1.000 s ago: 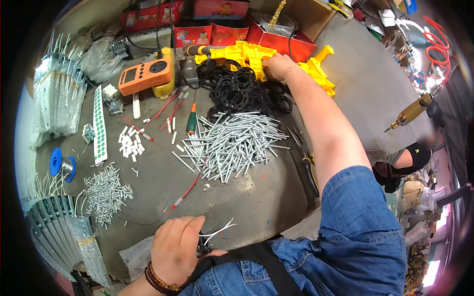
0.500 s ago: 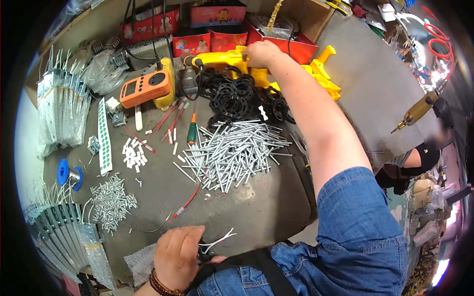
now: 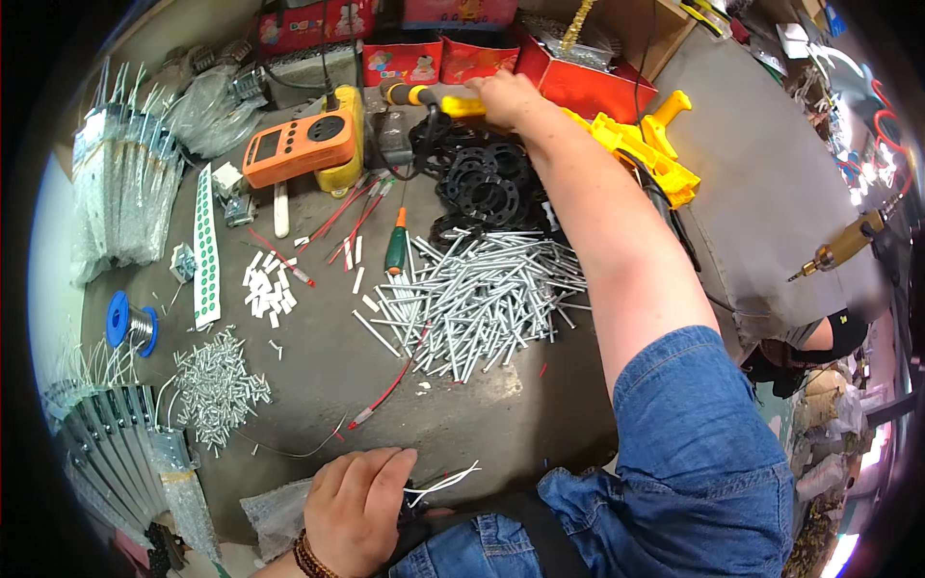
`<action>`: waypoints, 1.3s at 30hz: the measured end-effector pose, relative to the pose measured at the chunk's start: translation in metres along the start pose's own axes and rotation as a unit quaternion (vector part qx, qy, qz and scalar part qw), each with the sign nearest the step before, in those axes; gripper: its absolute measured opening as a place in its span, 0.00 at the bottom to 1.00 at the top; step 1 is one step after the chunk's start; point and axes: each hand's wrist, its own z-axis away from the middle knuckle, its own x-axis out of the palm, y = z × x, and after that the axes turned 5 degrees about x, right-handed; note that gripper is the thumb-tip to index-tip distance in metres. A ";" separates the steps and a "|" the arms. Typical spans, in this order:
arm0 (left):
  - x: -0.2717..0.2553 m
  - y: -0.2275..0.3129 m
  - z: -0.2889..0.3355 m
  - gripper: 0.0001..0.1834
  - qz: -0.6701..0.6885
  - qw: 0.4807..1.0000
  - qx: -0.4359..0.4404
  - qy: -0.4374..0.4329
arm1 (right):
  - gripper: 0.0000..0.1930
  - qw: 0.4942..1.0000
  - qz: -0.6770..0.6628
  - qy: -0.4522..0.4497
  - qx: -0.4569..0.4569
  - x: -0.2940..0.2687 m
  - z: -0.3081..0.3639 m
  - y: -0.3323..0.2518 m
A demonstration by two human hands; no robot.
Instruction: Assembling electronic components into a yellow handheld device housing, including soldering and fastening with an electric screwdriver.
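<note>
At the table's near edge, my left hand (image 3: 356,511) is closed over a dark part that it mostly hides. Thin white wires (image 3: 445,482) stick out to the right of its fingers. My right arm stretches to the back, where my right hand (image 3: 509,100) is closed on a yellow-and-black tool (image 3: 462,106); its exact kind does not show. Black slotted rings (image 3: 487,183) lie heaped just in front of that hand. Right of the wrist is a yellow plastic piece (image 3: 646,154). Long silver screws (image 3: 482,303) are piled in front of the rings.
A green-and-orange screwdriver (image 3: 396,246) lies left of the screws. Nearby are white sleeves (image 3: 268,287), small screws (image 3: 222,390), an orange meter (image 3: 299,147) and a blue solder spool (image 3: 118,320). Red boxes (image 3: 602,91) line the back. Bagged metal strips (image 3: 120,193) stand left. A brass-coloured driver (image 3: 838,246) hangs right.
The view has shifted, so the table's things appear farther right. My right hand has moved a little left over the yellow-and-black tool. The left hand stays at the near edge.
</note>
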 end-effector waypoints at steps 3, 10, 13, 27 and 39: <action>0.003 0.000 0.002 0.35 -0.016 1.000 0.018 0.005 | 0.22 0.994 -0.038 0.050 0.087 -0.040 0.025 0.018; 0.001 0.001 0.000 0.41 0.033 0.998 0.046 0.024 | 0.21 0.748 -0.634 0.176 0.087 -0.125 0.158 0.054; -0.013 0.000 0.000 0.52 0.078 0.991 0.061 0.095 | 0.26 0.679 -0.725 0.082 -0.081 -0.171 0.245 0.008; -0.011 0.012 0.069 0.25 0.698 0.638 -0.077 0.317 | 0.15 0.958 -0.232 -0.144 0.089 -0.097 0.336 -0.036; -0.010 0.015 0.091 0.26 0.668 0.672 -0.066 0.314 | 0.12 0.973 -0.109 -0.168 0.117 -0.104 0.341 -0.046</action>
